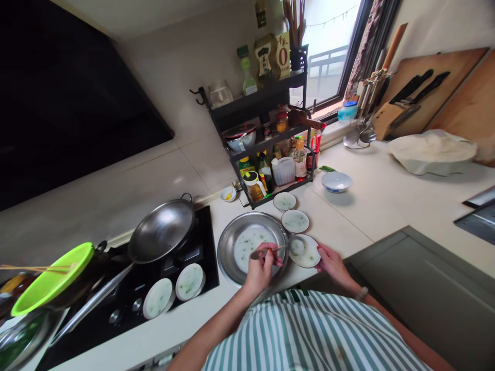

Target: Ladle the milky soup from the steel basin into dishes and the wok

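Note:
My left hand (265,260) is closed around the handle of a ladle (297,247), whose bowl is over a small soup bowl (309,255) at the counter's front. With its fingers on that bowl's right rim, my right hand (332,264) grips it. The bowl holds pale soup with green bits. Beneath my left hand stands a wide steel basin (228,247) of the same whitish soup. Two more filled bowls, a middle one (295,221) and a far one (285,201), line up behind the held bowl. Part of the ladle handle is hidden by my fingers.
Two soup bowls (190,282) sit at the front of the black hob (170,270). Behind them rests a long-handled wok (162,229), with a green colander (54,278) farther left. A black spice rack (259,98) backs the counter. A shallow bowl (336,182) and a knife block (390,117) are right.

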Action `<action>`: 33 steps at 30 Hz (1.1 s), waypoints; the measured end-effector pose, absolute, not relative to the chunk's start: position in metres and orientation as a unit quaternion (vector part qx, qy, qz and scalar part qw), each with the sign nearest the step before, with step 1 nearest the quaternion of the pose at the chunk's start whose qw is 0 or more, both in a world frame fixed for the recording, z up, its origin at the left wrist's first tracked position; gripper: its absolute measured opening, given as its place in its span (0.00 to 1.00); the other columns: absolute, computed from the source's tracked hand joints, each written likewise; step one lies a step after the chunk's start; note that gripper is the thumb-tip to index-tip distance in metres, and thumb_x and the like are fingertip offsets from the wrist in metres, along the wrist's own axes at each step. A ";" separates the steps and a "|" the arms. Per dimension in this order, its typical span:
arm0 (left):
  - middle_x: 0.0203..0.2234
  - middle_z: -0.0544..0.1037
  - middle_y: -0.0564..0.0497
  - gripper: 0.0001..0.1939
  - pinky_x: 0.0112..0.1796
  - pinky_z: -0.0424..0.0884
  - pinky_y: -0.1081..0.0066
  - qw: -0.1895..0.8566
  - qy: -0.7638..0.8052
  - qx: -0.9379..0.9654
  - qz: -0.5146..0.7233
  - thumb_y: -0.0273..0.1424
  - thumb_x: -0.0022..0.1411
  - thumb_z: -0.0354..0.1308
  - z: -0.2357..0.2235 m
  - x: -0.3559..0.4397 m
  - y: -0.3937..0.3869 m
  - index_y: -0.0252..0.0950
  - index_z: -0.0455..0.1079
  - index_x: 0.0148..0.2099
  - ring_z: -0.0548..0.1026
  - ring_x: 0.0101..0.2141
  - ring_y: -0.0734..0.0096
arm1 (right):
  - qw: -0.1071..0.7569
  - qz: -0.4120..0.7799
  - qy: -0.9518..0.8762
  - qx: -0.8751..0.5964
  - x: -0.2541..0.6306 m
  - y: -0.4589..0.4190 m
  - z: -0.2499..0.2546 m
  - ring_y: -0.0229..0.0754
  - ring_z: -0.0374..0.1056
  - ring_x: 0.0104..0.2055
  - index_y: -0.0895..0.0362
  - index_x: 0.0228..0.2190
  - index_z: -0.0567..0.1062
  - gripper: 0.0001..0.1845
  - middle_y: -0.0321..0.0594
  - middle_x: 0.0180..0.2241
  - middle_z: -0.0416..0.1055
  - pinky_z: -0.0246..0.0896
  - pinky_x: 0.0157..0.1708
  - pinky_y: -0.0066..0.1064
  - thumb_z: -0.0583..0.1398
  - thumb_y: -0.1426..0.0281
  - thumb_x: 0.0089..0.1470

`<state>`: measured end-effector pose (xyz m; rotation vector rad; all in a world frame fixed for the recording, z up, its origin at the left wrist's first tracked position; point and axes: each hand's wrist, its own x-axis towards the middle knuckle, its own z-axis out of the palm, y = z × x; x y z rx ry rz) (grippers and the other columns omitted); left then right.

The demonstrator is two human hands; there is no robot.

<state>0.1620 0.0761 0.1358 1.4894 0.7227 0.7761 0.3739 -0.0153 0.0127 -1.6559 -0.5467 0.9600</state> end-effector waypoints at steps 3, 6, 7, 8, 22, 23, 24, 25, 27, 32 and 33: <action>0.28 0.72 0.47 0.14 0.29 0.71 0.69 0.529 0.255 0.753 0.296 0.36 0.66 0.45 0.135 0.164 0.072 0.34 0.68 0.43 0.73 0.24 0.72 | 0.545 0.402 -0.230 -0.699 0.374 -0.016 0.010 0.40 0.65 0.19 0.61 0.51 0.71 0.29 0.35 0.17 0.68 0.63 0.21 0.31 0.52 0.57 0.53; 0.29 0.72 0.46 0.13 0.33 0.70 0.68 0.443 0.182 0.838 0.262 0.31 0.66 0.44 0.138 0.164 0.071 0.34 0.69 0.46 0.72 0.29 0.70 | 0.546 0.403 -0.229 -0.698 0.374 -0.016 0.009 0.41 0.66 0.19 0.62 0.52 0.70 0.29 0.34 0.16 0.67 0.62 0.21 0.31 0.52 0.57 0.53; 0.29 0.72 0.46 0.13 0.35 0.70 0.68 0.429 0.157 0.855 0.245 0.31 0.66 0.45 0.139 0.163 0.071 0.35 0.69 0.47 0.72 0.31 0.69 | 0.547 0.404 -0.229 -0.697 0.374 -0.017 0.010 0.41 0.66 0.19 0.62 0.51 0.70 0.29 0.34 0.16 0.67 0.63 0.21 0.31 0.52 0.58 0.53; 0.30 0.73 0.45 0.14 0.36 0.69 0.68 0.422 0.136 0.867 0.228 0.30 0.65 0.46 0.141 0.162 0.070 0.35 0.69 0.47 0.72 0.32 0.67 | 0.548 0.406 -0.229 -0.695 0.374 -0.017 0.010 0.41 0.66 0.19 0.62 0.51 0.70 0.29 0.34 0.16 0.66 0.63 0.21 0.31 0.52 0.58 0.53; 0.25 0.78 0.47 0.19 0.35 0.74 0.64 0.604 0.433 0.469 0.478 0.40 0.56 0.58 0.120 0.116 0.102 0.30 0.68 0.43 0.78 0.27 0.66 | 0.564 0.409 -0.212 -0.685 0.371 -0.018 0.019 0.41 0.67 0.22 0.61 0.50 0.71 0.25 0.37 0.19 0.70 0.62 0.21 0.30 0.54 0.62 0.54; 0.25 0.79 0.47 0.19 0.35 0.74 0.64 0.589 0.445 0.466 0.486 0.40 0.56 0.58 0.118 0.106 0.107 0.30 0.68 0.43 0.78 0.28 0.65 | 0.564 0.409 -0.211 -0.686 0.370 -0.019 0.020 0.40 0.67 0.22 0.61 0.50 0.71 0.25 0.37 0.19 0.70 0.62 0.21 0.30 0.54 0.62 0.54; 0.25 0.79 0.47 0.19 0.35 0.74 0.64 0.572 0.457 0.470 0.493 0.41 0.56 0.58 0.115 0.096 0.110 0.30 0.68 0.43 0.79 0.28 0.65 | 0.564 0.409 -0.210 -0.686 0.370 -0.019 0.020 0.40 0.67 0.22 0.61 0.51 0.71 0.25 0.37 0.20 0.70 0.62 0.21 0.29 0.54 0.62 0.54; 0.25 0.79 0.46 0.20 0.34 0.75 0.64 0.553 0.468 0.480 0.495 0.41 0.56 0.58 0.112 0.086 0.113 0.30 0.69 0.43 0.79 0.28 0.64 | 0.563 0.409 -0.210 -0.687 0.370 -0.019 0.021 0.40 0.67 0.22 0.61 0.51 0.71 0.25 0.37 0.20 0.71 0.62 0.21 0.29 0.54 0.62 0.54; 0.25 0.80 0.46 0.20 0.33 0.75 0.64 0.515 0.491 0.507 0.487 0.42 0.55 0.58 0.105 0.070 0.118 0.31 0.69 0.43 0.79 0.27 0.63 | 0.563 0.408 -0.210 -0.687 0.371 -0.019 0.021 0.40 0.67 0.21 0.61 0.51 0.71 0.25 0.38 0.20 0.71 0.62 0.20 0.29 0.54 0.62 0.54; 0.22 0.78 0.47 0.20 0.29 0.74 0.65 0.449 0.509 0.565 0.470 0.45 0.54 0.59 0.094 0.057 0.117 0.33 0.70 0.40 0.78 0.24 0.61 | 0.562 0.405 -0.218 -0.688 0.372 -0.018 0.020 0.41 0.66 0.21 0.60 0.50 0.72 0.25 0.38 0.19 0.70 0.61 0.19 0.30 0.54 0.62 0.54; 0.22 0.78 0.47 0.19 0.29 0.74 0.65 0.446 0.504 0.575 0.466 0.45 0.54 0.59 0.093 0.058 0.115 0.34 0.70 0.40 0.78 0.24 0.62 | 0.562 0.404 -0.221 -0.687 0.372 -0.018 0.020 0.41 0.66 0.21 0.60 0.50 0.72 0.25 0.38 0.19 0.70 0.61 0.19 0.30 0.54 0.62 0.54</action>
